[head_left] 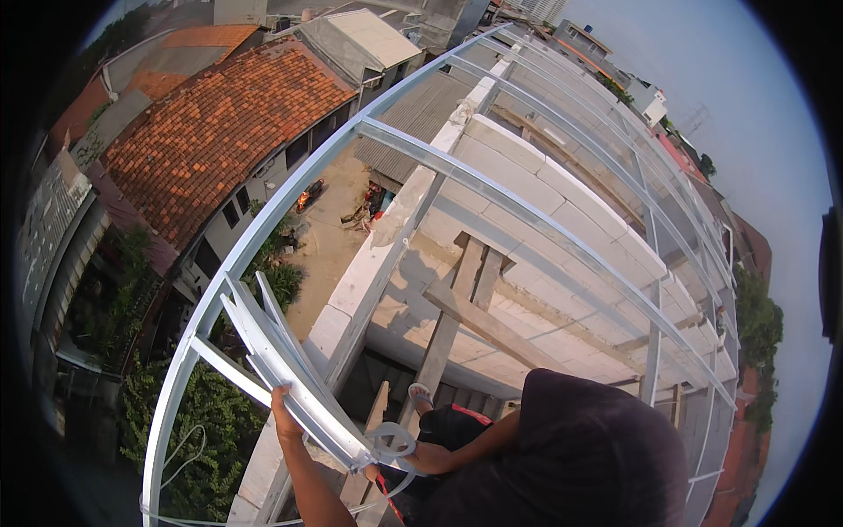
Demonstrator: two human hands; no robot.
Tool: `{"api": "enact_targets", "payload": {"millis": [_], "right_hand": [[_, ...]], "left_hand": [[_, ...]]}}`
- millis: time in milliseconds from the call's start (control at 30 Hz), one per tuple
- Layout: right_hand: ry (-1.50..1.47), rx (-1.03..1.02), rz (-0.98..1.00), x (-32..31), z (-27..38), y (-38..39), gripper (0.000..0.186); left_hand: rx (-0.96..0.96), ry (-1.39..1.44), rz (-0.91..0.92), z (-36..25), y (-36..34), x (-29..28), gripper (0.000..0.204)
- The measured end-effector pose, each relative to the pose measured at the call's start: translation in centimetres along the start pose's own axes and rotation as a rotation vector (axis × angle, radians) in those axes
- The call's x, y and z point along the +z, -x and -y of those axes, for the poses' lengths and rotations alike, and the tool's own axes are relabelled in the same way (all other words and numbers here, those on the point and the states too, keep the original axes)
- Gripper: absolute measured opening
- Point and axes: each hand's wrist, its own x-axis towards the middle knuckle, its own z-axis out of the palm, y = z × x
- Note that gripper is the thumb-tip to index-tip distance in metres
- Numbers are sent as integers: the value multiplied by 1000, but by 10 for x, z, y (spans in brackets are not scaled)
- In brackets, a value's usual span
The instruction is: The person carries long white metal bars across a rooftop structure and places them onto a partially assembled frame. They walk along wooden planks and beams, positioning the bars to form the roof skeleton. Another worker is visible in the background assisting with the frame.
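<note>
My left hand (285, 416) is closed on the edge of a bundle of long, pale metal channels (303, 386). The bundle slants from the outer roof beam down toward my lap. By its lower end, my right hand (430, 458) closes round a looped, clear plastic hose (392, 437); its fingertips are partly hidden. From that loop, a thin stretch of hose trails left along the lower edge. Below me show my dark shorts with red trim and my sandalled foot (421, 393) on a wooden plank (439, 350). A dark sleeve (597, 448) covers the lower right.
A curved-looking silver metal roof frame (263, 218) surrounds me, its rafters (527, 224) crossing to the right. White block walls (518, 167) stand beneath, with a deep opening and stairs (378, 373) below the planks. Far down lie a street (329, 241) and a tiled roof (219, 105).
</note>
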Motion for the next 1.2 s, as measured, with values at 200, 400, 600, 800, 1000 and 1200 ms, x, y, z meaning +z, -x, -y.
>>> {"api": "enact_targets", "payload": {"millis": [200, 400, 600, 800, 1000, 1200], "right_hand": [[-126, 43, -219, -54, 5, -32, 38], [-89, 15, -585, -195, 3, -47, 30], [-500, 141, -1223, -375, -137, -70, 25], [-77, 127, -1621, -669, -201, -50, 37], [196, 378, -1244, -789, -276, -108, 61], [222, 430, -1050, -776, -311, -149, 61]], "left_hand": [[-31, -119, -14, -5, 8, 36, 70], [9, -114, 49, 1, 0, 43, 68], [132, -98, -177, -7, -9, 80, 69], [241, -447, -219, -10, -46, 148, 47], [61, -611, -48, 19, -113, 190, 38], [96, -723, -160, 27, -111, 216, 39]]}}
